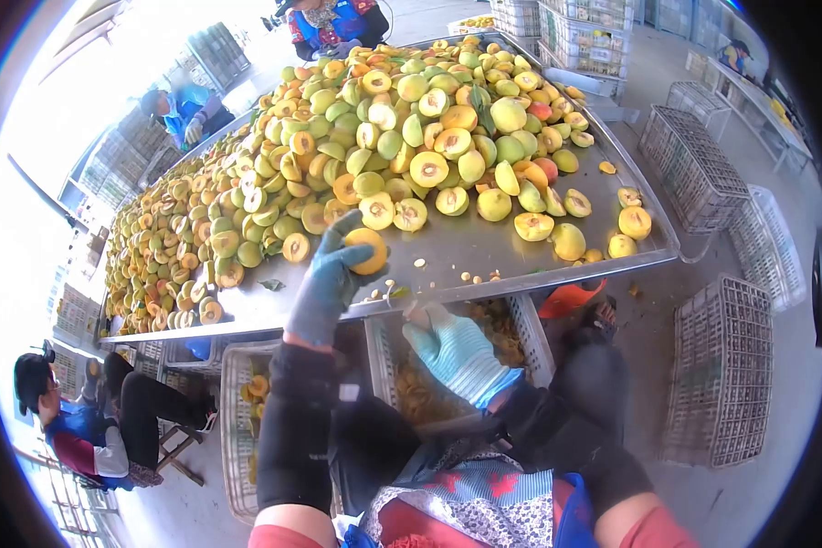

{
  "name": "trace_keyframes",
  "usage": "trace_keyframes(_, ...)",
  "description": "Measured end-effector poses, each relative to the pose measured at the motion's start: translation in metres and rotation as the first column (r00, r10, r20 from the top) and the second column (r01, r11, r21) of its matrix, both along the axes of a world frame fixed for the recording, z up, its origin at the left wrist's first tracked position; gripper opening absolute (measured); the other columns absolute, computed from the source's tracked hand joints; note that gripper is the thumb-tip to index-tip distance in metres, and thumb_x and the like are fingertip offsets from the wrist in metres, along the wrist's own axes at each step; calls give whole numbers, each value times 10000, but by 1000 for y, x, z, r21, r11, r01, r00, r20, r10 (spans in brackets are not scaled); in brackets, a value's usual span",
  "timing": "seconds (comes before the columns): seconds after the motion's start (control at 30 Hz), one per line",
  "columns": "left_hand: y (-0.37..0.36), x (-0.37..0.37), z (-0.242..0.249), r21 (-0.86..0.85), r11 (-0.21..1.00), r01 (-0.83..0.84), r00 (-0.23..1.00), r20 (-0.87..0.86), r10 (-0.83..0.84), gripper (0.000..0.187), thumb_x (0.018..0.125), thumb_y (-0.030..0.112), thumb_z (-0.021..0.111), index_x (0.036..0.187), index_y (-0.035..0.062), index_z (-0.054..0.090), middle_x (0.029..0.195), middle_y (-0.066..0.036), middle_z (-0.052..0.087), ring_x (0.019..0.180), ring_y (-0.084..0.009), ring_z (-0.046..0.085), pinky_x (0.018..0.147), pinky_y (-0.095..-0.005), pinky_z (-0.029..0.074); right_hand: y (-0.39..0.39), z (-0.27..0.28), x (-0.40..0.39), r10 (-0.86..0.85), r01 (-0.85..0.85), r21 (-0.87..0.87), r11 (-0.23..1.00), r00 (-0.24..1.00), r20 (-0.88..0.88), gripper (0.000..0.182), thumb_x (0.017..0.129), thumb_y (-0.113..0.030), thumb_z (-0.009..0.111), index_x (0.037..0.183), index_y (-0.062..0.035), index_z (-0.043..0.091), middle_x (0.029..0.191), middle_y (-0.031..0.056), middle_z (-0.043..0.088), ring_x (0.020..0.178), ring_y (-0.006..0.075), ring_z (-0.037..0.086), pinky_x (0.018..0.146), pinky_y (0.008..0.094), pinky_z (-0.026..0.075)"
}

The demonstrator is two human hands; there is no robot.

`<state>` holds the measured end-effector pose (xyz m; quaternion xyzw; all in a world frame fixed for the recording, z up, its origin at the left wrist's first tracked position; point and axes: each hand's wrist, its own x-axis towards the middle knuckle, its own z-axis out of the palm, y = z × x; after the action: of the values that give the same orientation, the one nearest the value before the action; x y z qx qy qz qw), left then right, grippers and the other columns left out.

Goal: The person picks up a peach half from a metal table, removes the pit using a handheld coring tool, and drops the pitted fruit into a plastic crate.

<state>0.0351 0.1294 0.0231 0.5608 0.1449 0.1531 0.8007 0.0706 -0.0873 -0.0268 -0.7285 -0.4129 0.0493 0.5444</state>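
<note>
We see a long steel sorting table [484, 247] heaped with halved yellow-green peaches [393, 137]. Below its edge stands a white plastic crate [530, 333] of fruit. Our left hand [333, 274], grey-gloved, grips one orange peach half [367, 250] over the table; our right hand [452, 352], teal-gloved, curls narrowly above the crate, holding what we cannot tell.

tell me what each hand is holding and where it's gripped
The left hand holds a peach half by its rounded edge, in the fingertips. Whether the right hand holds anything cannot be told.
</note>
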Motion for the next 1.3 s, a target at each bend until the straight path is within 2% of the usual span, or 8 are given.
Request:
trace_keyframes(0.07, -31, -12, -3, -55, 998, 37, 990, 138, -30, 459, 960, 224, 576, 1350, 16, 452, 1172, -160, 592, 1072, -334, 630, 901, -443, 553, 0, 7, -1, 15, -13, 32, 999, 998, -54, 334, 934, -362, 585, 991, -34, 562, 709, 241, 639, 704, 461, 624, 596, 533, 488)
trace_keyframes(0.13, -47, -21, -14, -416, 909, 12, 989, 138, 50, 400, 982, 266, 544, 1309, 39, 504, 1175, -174, 600, 1088, -349, 622, 909, -465, 548, 5, -6, 1, 20, -20, 34, 999, 1000, -2, 356, 942, -366, 573, 1006, -16, 568, 751, 264, 638, 744, 472, 619, 620, 539, 485)
trace_keyframes(0.33, -99, -22, -15, -449, 882, -145, 934, 231, 272, 336, 964, 295, 536, 1185, 44, 564, 1166, -171, 605, 1069, -362, 626, 903, -531, 546, 1, -10, -2, 51, -53, -21, 998, 996, -70, 361, 952, -364, 554, 997, -6, 568, 783, 273, 640, 780, 485, 616, 664, 535, 487)
trace_keyframes(0.53, -107, -22, -25, -203, 941, -270, 905, 281, 320, 356, 943, 360, 568, 1111, 47, 581, 1103, -137, 635, 1048, -326, 640, 829, -498, 586, 4, -6, -15, 118, -110, 45, 993, 963, -244, 389, 953, -374, 545, 1026, 6, 582, 785, 283, 639, 779, 484, 627, 664, 514, 502)
trace_keyframes(0.73, -115, -21, -22, -455, 834, -311, 889, 172, 425, 372, 966, 434, 542, 1016, 69, 595, 1010, -118, 662, 909, -293, 680, 717, -447, 616, 10, -20, -20, 85, -98, -44, 994, 970, -227, 439, 955, -398, 532, 997, 35, 591, 792, 295, 639, 783, 477, 634, 666, 514, 508)
trace_keyframes(1.0, -103, -30, -29, -257, 890, -378, 908, 88, 411, 332, 972, 397, 531, 968, 71, 592, 900, -132, 674, 747, -281, 684, 572, -393, 594, 10, -21, -27, 203, -211, -9, 978, 950, -239, 443, 964, -402, 515, 1017, 30, 597, 825, 302, 642, 818, 484, 630, 695, 524, 508)
trace_keyframes(1.2, -96, -38, -30, 16, 953, -301, 949, 106, 298, 354, 983, 391, 505, 931, 54, 600, 874, -148, 673, 687, -278, 675, 538, -370, 578, -2, -5, -25, 191, -262, -248, 933, 942, -276, 384, 975, -339, 520, 1023, 30, 613, 840, 275, 660, 824, 451, 649, 720, 467, 514)
trace_keyframes(1.3, -108, -32, -31, -144, 916, -374, 911, 126, 392, 369, 984, 389, 503, 925, 39, 603, 885, -163, 670, 712, -283, 675, 557, -387, 581, 2, -22, -35, 255, -253, 57, 966, 892, -373, 354, 982, -301, 523, 990, 38, 626, 782, 222, 671, 772, 387, 666, 714, 420, 504)
